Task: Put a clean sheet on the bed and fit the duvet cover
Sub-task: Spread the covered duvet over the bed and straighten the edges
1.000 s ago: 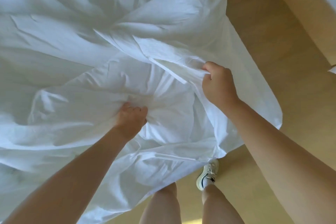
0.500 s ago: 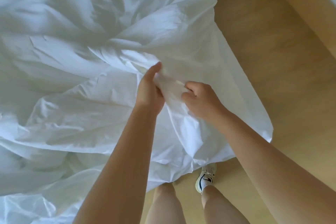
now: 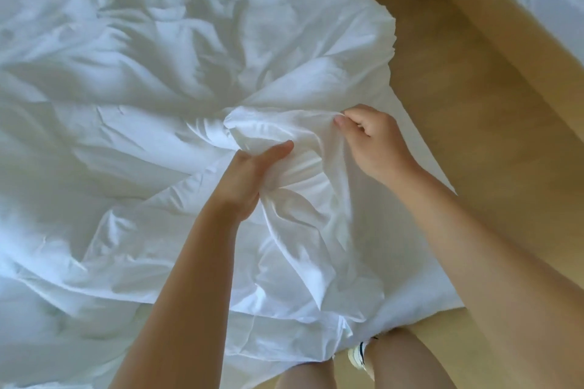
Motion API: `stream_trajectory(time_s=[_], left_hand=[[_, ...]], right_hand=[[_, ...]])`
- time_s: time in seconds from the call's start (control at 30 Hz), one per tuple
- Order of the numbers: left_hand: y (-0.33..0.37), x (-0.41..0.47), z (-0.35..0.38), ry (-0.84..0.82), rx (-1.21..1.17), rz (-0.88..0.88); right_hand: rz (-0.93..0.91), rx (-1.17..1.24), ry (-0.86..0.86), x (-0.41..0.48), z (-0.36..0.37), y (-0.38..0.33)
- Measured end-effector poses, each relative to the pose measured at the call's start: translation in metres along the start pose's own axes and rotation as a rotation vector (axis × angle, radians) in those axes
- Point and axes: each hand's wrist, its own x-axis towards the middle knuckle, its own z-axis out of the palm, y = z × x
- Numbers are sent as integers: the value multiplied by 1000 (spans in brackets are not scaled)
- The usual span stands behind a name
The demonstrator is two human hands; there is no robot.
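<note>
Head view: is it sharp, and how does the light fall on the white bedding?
Head view: soft, even light; gentle grey shadows in the folds of the white bedding; no hard glare; left hand and right hand fairly sharp.

Bed top fully under crumpled white bedding (image 3: 126, 104): soft ridges and hollows, passable from above over far and left parts. Highest bunch near bed's right edge, held between left grip (image 3: 252, 174) and right grip (image 3: 373, 139); gap between them filled with cloth. Both forearms cross bed's near edge and block that approach. Bedding overhangs right edge onto wooden floor (image 3: 458, 136). Open floor strip runs between that edge and wooden frame (image 3: 505, 25) at far right. Legs (image 3: 407, 363) and shoe (image 3: 357, 355) stand at near right corner.
</note>
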Motion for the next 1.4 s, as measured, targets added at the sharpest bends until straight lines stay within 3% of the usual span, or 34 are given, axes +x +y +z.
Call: stream_trajectory(time_s=[0.07, 0.2, 0.33, 0.47, 0.53, 0.6, 0.77, 0.83, 0.9, 1.0, 1.1, 1.2, 1.27, 1.33, 1.4], left_hand=[[3, 6, 9, 13, -74, 9], [17, 34, 39, 119, -528, -32], [16, 52, 66, 191, -430, -62], [-3, 35, 66, -98, -330, -234], [-5, 28, 61, -160, -272, -294], [-3, 28, 57, -126, -270, -265], [14, 45, 60, 53, -414, 38], [11, 46, 70, 70, -321, -26], [-4, 43, 80, -14, -245, -116], [-16, 36, 82, -123, -255, -189], [-12, 40, 70, -110, -79, -212], [0, 48, 64, -40, -223, -54], [6, 52, 62, 24, -375, 42], [11, 59, 65, 89, -444, 59], [12, 63, 73, 131, -458, 56]], right_hand=[[88, 60, -62, 11, -12, 0], [162, 110, -66, 21, -27, 11], [91, 52, -36, 44, -39, 9], [15, 79, -35, 78, -41, -3], [-10, 58, -122, 88, -35, -7], [-19, 64, -211, 96, -29, -8], [-11, 117, -279, 113, -22, 2], [-21, 114, -267, 119, -19, 3], [-37, 107, -276, 126, -13, 1], [-81, 29, -397, 130, 8, -1], [-67, 43, -454, 125, 31, 1], [46, 193, -416, 127, 30, 6], [128, 229, -525, 129, 22, 11], [187, 208, -644, 129, 16, 17], [192, 194, -594, 130, 15, 19]])
